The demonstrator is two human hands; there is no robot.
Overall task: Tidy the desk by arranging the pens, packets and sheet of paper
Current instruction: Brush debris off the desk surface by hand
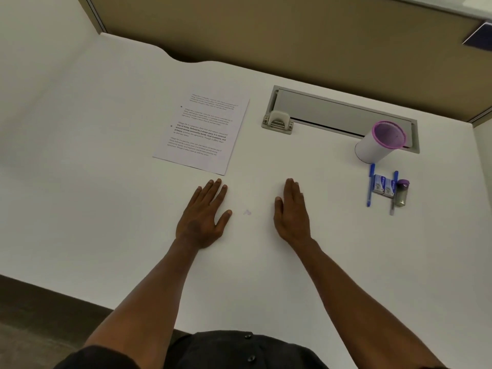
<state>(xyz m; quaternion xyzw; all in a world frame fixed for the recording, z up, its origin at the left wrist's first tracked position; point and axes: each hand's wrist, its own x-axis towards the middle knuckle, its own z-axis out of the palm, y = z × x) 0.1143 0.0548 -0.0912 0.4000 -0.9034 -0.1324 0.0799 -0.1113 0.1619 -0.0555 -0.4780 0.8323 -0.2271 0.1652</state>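
A printed sheet of paper (202, 130) lies flat on the white desk (93, 169), just beyond my left hand (203, 214). My left hand rests flat on the desk with straight fingers, empty. My right hand (291, 210) also lies flat and empty, about a hand's width to the right. At the far right, two small white-and-blue packets (384, 185) sit side by side between a blue pen (370, 184) and a second, thinner pen (394, 193). A small jar with a purple cap (402, 192) touches the thinner pen's right side.
A white cup with a purple rim (379, 142) stands behind the pens, partly over a grey cable tray (338, 113) set into the desk. A tan partition (266, 30) backs the desk. A faint purple mark (247, 212) lies between my hands.
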